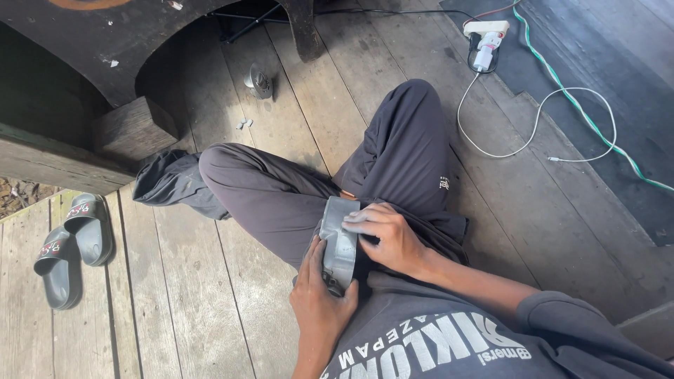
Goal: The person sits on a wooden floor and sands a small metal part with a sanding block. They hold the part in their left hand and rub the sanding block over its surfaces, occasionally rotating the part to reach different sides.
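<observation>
I sit cross-legged on a wooden plank floor in dark trousers. A grey, flat curved piece [339, 235], like metal or plastic, rests on my lap. My left hand [319, 298] grips its near end from below. My right hand [390, 235] presses on its upper face with the fingers bent, possibly holding a small pale pad that I cannot make out. The lower end of the piece is hidden between my hands.
A pair of grey slippers [70, 249] lies at the left. A small shiny metal part [258, 83] sits on the floor ahead. A white power strip [486, 31] with a white cable [533, 133] and a green cable [583, 112] is at the upper right. Dark wooden beams [133, 130] stand at the upper left.
</observation>
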